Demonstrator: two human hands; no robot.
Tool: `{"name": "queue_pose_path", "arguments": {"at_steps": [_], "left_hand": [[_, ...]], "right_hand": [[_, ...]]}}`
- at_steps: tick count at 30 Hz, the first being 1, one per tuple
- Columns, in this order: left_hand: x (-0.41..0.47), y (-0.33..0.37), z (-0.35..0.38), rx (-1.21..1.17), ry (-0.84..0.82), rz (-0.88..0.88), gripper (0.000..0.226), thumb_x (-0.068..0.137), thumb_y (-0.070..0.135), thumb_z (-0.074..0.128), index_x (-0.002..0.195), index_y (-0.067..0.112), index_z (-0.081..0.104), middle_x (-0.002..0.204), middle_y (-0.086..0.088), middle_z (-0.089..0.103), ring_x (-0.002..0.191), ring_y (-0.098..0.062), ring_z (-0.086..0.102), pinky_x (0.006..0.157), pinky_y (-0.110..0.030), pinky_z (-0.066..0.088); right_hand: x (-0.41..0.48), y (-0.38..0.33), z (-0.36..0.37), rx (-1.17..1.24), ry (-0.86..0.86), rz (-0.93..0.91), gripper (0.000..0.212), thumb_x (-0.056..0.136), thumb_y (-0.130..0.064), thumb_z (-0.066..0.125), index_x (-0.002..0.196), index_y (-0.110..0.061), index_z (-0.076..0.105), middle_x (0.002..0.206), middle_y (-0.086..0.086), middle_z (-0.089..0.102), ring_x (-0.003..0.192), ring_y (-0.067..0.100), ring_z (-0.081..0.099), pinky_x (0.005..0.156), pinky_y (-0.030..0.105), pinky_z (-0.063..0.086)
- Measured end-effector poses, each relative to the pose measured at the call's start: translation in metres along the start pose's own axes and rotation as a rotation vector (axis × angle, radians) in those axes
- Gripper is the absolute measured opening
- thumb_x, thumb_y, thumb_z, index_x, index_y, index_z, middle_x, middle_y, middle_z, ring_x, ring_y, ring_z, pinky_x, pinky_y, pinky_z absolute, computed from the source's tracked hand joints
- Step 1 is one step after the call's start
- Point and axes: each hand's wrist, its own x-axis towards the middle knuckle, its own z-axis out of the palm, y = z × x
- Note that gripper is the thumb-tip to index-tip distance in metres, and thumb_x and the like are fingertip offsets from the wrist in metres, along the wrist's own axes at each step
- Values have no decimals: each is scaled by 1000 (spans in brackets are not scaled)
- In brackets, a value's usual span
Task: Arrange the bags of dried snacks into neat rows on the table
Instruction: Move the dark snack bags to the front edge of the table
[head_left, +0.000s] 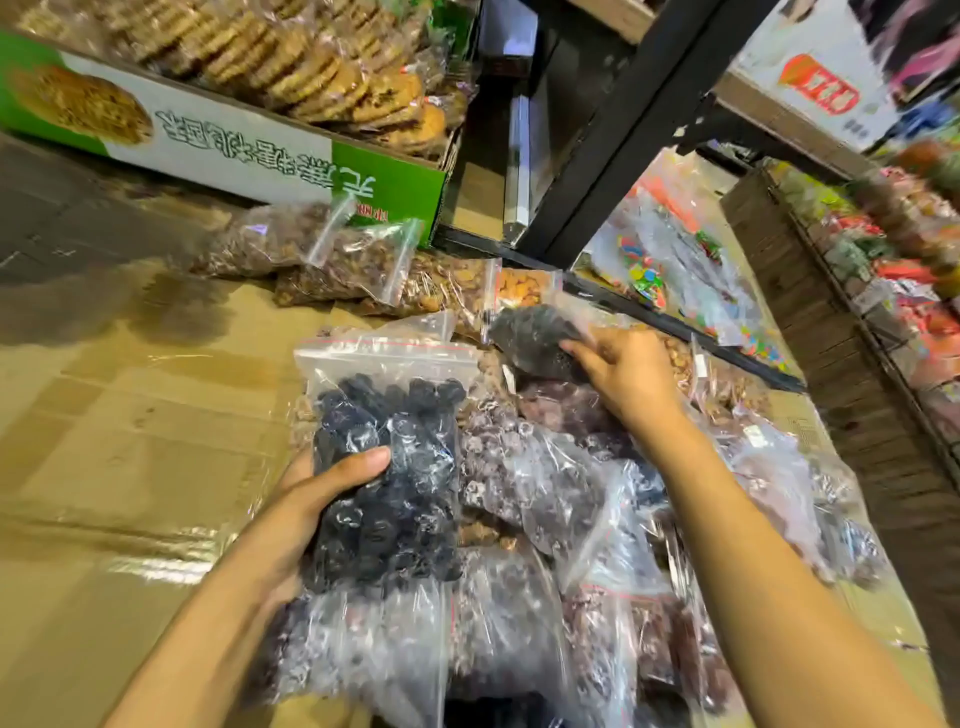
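The table (130, 415), brown cardboard under shiny wrinkled film, lies at the left. The left hand (317, 499) grips a clear crinkly zip bag of round black dried fruits (395, 467) over a heap of similar transparent snack bags (545, 493). The right hand (628, 374) curls its fingers (582, 353) around a blurred dark bag (535, 338), farther back.

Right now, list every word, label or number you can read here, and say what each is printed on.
"无": first of the large upside-down Chinese characters on the green and white carton; the rest I cannot read surely.
Small red print at that carton's green end: too small, partly hidden.
Red label on the white box: blurred.
Clear snack bags: no readable print.
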Motion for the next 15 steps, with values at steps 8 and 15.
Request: {"name": "queue_pose_path", "arguments": {"at_steps": [8, 15], "left_hand": [[-61, -7, 15, 85, -24, -47, 148, 19, 46, 94, 144, 4, 27, 128, -33, 49, 82, -29, 65, 63, -36, 58], [-111, -39, 10, 129, -47, -71, 125, 12, 49, 94, 123, 8, 52, 98, -10, 73, 80, -25, 71, 73, -41, 58]], "right_hand": [[-119, -12, -45, 998, 436, 302, 49, 90, -39, 62, 61, -1, 50, 62, 4, 45, 60, 14, 39, 59, 25, 32], [-235, -1, -67, 696, 498, 250, 44, 95, -13, 53, 53, -16, 42, 47, -15, 36, 48, -5, 30, 48, 12, 26]]}}
